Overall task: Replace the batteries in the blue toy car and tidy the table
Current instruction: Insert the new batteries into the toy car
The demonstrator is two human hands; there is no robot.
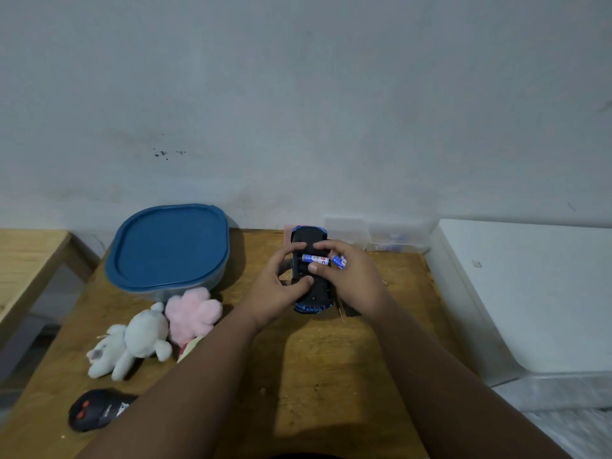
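Note:
The blue toy car (311,306) lies upside down on the wooden table (331,376), its black underside up and its battery bay open. My left hand (278,286) grips the car's left side, thumb on the underside. My right hand (347,276) sits over the car's right side. Its thumb and forefinger pinch a blue and white battery (314,259) lying across the bay. A second blue battery (339,261) is held further back in the same hand. A small black piece (351,311), perhaps the bay cover, lies just right of the car.
A container with a blue lid (169,246) stands at the back left. A white plush toy (132,342) and a pink one (193,311) lie in front of it. A black remote (96,409) sits near the front left edge. Clear boxes (390,236) and a white bin (530,293) are on the right.

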